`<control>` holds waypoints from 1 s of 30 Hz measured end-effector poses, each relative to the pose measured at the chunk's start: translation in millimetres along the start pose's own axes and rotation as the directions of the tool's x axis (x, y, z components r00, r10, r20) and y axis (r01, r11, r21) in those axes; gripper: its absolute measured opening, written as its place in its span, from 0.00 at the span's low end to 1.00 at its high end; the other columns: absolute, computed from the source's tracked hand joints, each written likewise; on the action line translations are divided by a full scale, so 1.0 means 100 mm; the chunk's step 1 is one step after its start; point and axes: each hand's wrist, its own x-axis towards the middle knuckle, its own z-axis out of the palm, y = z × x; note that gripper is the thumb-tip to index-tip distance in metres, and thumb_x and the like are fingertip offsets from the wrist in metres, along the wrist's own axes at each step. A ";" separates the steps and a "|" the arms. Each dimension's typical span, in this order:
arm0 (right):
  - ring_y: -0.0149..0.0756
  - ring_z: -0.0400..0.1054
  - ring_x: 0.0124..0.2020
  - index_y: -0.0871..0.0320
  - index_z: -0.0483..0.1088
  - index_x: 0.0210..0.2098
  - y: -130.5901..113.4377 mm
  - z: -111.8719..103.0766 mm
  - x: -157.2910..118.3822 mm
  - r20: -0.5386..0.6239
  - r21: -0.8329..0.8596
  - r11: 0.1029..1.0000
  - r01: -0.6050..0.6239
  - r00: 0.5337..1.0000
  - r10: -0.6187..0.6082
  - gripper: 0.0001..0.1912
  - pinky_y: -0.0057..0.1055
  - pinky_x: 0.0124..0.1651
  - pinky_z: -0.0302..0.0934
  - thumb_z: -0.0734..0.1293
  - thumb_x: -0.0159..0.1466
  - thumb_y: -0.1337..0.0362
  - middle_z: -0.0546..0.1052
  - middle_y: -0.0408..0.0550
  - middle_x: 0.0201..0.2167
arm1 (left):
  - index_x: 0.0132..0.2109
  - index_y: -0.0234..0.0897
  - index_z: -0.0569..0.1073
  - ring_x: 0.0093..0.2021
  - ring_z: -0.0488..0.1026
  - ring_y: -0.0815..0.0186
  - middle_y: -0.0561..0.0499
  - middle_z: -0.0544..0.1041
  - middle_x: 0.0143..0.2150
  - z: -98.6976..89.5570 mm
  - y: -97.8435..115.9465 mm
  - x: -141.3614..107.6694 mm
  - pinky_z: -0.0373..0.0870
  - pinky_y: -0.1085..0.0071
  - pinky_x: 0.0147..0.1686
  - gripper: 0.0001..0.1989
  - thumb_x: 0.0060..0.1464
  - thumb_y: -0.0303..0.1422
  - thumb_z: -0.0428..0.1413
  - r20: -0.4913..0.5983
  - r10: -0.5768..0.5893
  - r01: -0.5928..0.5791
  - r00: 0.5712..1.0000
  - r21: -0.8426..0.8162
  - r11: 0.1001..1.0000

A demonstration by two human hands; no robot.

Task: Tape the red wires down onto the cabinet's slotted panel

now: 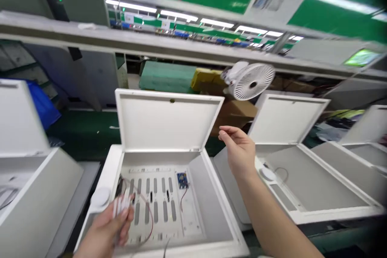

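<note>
My left hand (pixel 104 225) is nearest, low over the front left corner of an open white cabinet (pixel 107 173). Its fingers curl around a bundle of white wire connectors (pixel 121 205), pinching it against the thumb. The bundle should be light and a bit springy, and the plastic housings look like the safest place to hold, not the thin leads. My fingers hide much of it, so I can't count the pieces or see how they end.

Inside the cabinet, red and dark wires (pixel 148 225) loop across a slotted white panel (pixel 154 209), near a small blue circuit board (pixel 182 180). My right hand (pixel 238 151) is raised empty past the cabinet's right side, its fingers loosely bunched and thumb near the forefinger. Its raised lid (pixel 167 121) stands behind, with a second open cabinet (pixel 314 181) to the right. Farther off, a white clip-on fan (pixel 249 81) hangs below a long shelf (pixel 181 50).
</note>
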 end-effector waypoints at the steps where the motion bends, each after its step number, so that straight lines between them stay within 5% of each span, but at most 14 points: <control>1: 0.30 0.68 0.33 0.57 0.73 0.36 -0.19 0.13 -0.21 0.133 -0.028 0.999 0.034 0.991 -0.030 0.08 0.30 0.39 0.64 0.67 0.57 0.62 0.74 0.45 0.31 | 0.37 0.37 0.64 0.21 0.56 0.76 0.54 0.67 0.29 0.03 0.05 -0.07 0.52 0.75 0.20 0.12 0.51 0.39 0.56 0.041 0.041 -0.043 0.998 0.039 0.998; 3: 0.32 0.69 0.36 0.55 0.74 0.36 -0.50 0.39 -0.57 0.459 -0.050 0.990 0.133 0.883 -0.095 0.07 0.32 0.42 0.63 0.67 0.58 0.64 0.75 0.46 0.34 | 0.35 0.37 0.62 0.21 0.54 0.77 0.55 0.66 0.30 0.06 0.11 -0.18 0.48 0.75 0.19 0.09 0.55 0.37 0.52 0.091 0.071 -0.079 0.993 0.079 0.994; 6: 0.32 0.69 0.40 0.53 0.75 0.38 -0.77 0.79 -0.99 0.790 0.032 0.988 0.149 0.602 -0.116 0.09 0.32 0.45 0.63 0.66 0.59 0.63 0.76 0.46 0.37 | 0.35 0.36 0.60 0.20 0.54 0.78 0.54 0.66 0.30 0.02 0.14 -0.28 0.46 0.75 0.19 0.07 0.56 0.35 0.49 0.110 0.051 -0.065 0.993 0.131 0.989; 9: 0.32 0.70 0.38 0.53 0.75 0.40 -0.83 1.13 -1.32 0.920 0.021 1.000 0.019 0.392 -0.026 0.11 0.32 0.44 0.64 0.67 0.58 0.62 0.77 0.46 0.38 | 0.38 0.36 0.61 0.20 0.54 0.78 0.54 0.67 0.30 -0.05 0.13 -0.37 0.47 0.75 0.19 0.06 0.57 0.34 0.48 0.130 0.063 -0.083 0.990 0.157 0.984; 13: 0.33 0.70 0.32 0.56 0.76 0.35 -0.74 1.39 -1.59 0.958 -0.128 0.961 -0.243 0.220 0.183 0.10 0.33 0.39 0.66 0.70 0.54 0.60 0.78 0.46 0.30 | 0.40 0.35 0.62 0.20 0.56 0.77 0.53 0.68 0.31 -0.16 0.11 -0.47 0.49 0.76 0.19 0.07 0.56 0.34 0.49 0.123 0.069 -0.091 0.990 0.189 0.978; 17: 0.33 0.71 0.31 0.58 0.75 0.38 -0.64 1.47 -1.67 0.947 -0.176 0.858 -0.482 0.154 0.281 0.17 0.33 0.38 0.67 0.73 0.49 0.60 0.77 0.45 0.29 | 0.39 0.34 0.63 0.20 0.57 0.77 0.51 0.69 0.32 -0.26 0.09 -0.50 0.50 0.76 0.18 0.09 0.56 0.36 0.49 0.101 0.086 -0.104 0.991 0.184 0.977; 21: 0.30 0.69 0.27 0.60 0.74 0.29 -0.61 1.47 -1.67 0.935 -0.145 0.894 -0.425 0.237 0.265 0.13 0.30 0.34 0.66 0.74 0.48 0.59 0.76 0.44 0.25 | 0.36 0.35 0.63 0.20 0.55 0.77 0.53 0.67 0.31 -0.31 0.08 -0.50 0.49 0.77 0.18 0.09 0.56 0.37 0.48 0.052 0.097 -0.103 0.994 0.152 0.983; 24: 0.29 0.69 0.27 0.59 0.73 0.29 -0.60 1.43 -1.66 0.932 -0.078 0.968 -0.240 0.327 0.157 0.10 0.28 0.32 0.65 0.72 0.52 0.59 0.76 0.44 0.26 | 0.38 0.36 0.63 0.19 0.52 0.78 0.55 0.64 0.28 -0.33 0.07 -0.47 0.45 0.78 0.17 0.09 0.56 0.37 0.49 0.033 0.071 -0.075 0.997 0.131 0.989; 26: 0.30 0.69 0.29 0.58 0.74 0.31 -0.59 1.39 -1.66 0.942 0.027 1.000 -0.009 0.336 -0.023 0.06 0.29 0.35 0.65 0.69 0.56 0.62 0.77 0.45 0.28 | 0.39 0.36 0.63 0.19 0.51 0.78 0.56 0.63 0.27 -0.33 0.08 -0.45 0.43 0.78 0.17 0.09 0.55 0.38 0.50 0.024 0.048 -0.050 0.999 0.130 0.990; 28: 0.31 0.69 0.33 0.57 0.74 0.34 -0.58 1.34 -1.64 0.930 0.184 0.944 0.275 0.263 -0.258 0.06 0.30 0.38 0.65 0.64 0.60 0.65 0.77 0.47 0.32 | 0.38 0.36 0.63 0.19 0.50 0.78 0.56 0.62 0.27 -0.32 0.08 -0.43 0.41 0.78 0.17 0.10 0.55 0.38 0.51 0.008 0.036 -0.037 0.999 0.126 0.991; 30: 0.33 0.69 0.37 0.58 0.73 0.40 -0.56 1.30 -1.61 0.891 0.322 0.812 0.486 0.134 -0.434 0.11 0.33 0.41 0.65 0.60 0.63 0.70 0.77 0.51 0.35 | 0.38 0.35 0.63 0.18 0.49 0.79 0.56 0.61 0.26 -0.31 0.09 -0.41 0.40 0.78 0.17 0.09 0.55 0.37 0.51 0.005 0.027 -0.027 1.000 0.107 0.994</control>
